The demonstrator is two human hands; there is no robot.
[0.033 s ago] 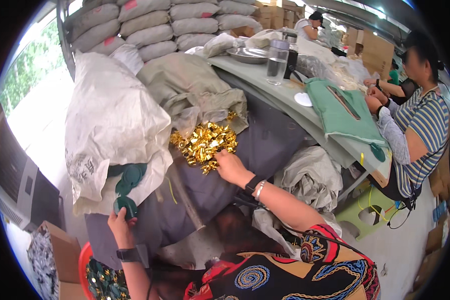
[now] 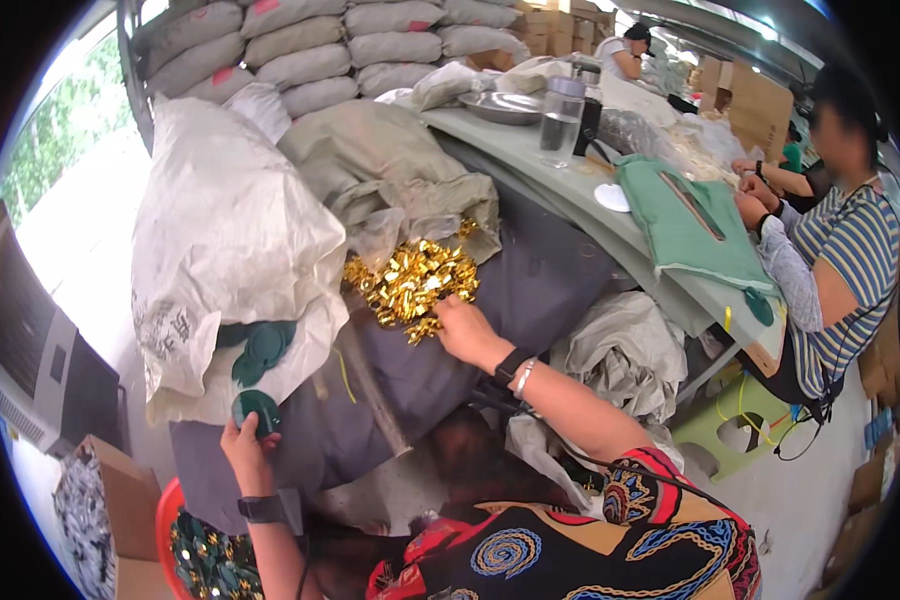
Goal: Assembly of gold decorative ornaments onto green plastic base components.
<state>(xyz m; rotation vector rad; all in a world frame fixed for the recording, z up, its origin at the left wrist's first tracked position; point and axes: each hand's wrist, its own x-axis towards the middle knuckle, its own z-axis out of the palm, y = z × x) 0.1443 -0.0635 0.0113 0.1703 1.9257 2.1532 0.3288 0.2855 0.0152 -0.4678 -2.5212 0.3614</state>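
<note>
My left hand [image 2: 247,455] is closed on a round dark green disc [image 2: 255,408], held upright just below the mouth of a white woven sack [image 2: 235,250]. More green discs [image 2: 267,347] lie overlapping in that mouth. My right hand [image 2: 467,332] reaches to the near edge of a heap of shiny gold pieces [image 2: 425,275]. Its fingers are curled together against the heap, and whether a piece is between them is hidden. The gold pieces spill from an olive-grey sack [image 2: 370,150] onto a dark grey cloth [image 2: 530,270].
A red tub [image 2: 173,530] of green and gold pieces stands at lower left, beside a cardboard box [image 2: 130,510]. On the right, a co-worker [image 2: 850,230] sits at a table holding a green cushion [image 2: 690,220], a bottle [image 2: 560,125] and a metal bowl [image 2: 500,107].
The held disc now stands apart from the discs at the sack mouth, where it nearly met them before. My right hand stays at the gold heap; some pieces near its fingers have shifted.
</note>
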